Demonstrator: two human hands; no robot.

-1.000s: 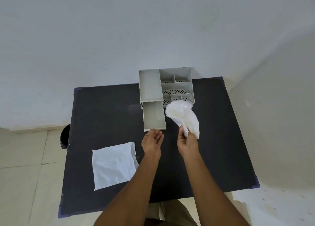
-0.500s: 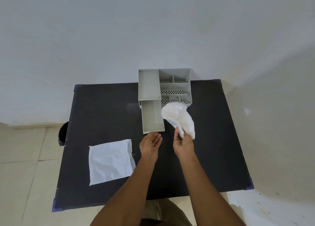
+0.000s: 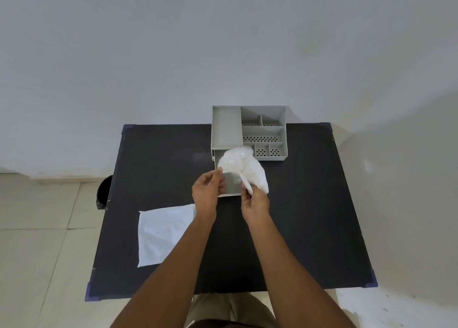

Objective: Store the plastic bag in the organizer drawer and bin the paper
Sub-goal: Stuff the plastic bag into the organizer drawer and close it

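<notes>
Billowing crumpled white plastic bag [image 3: 241,165]

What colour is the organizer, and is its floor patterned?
Light grey organizer; the right-hand compartment floors show rows of small dark perforations, seen in the head view.

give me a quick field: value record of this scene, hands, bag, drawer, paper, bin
left hand: pinching the near-left edge of the plastic bag
right hand: gripping the bag's twisted end
plastic bag: held over the open drawer, not yet inside
drawer: pulled out of the grey organizer, looks empty where visible
paper: lying flat on the black table, untouched
bin: on the floor beside the table's left edge, mostly hidden
</notes>
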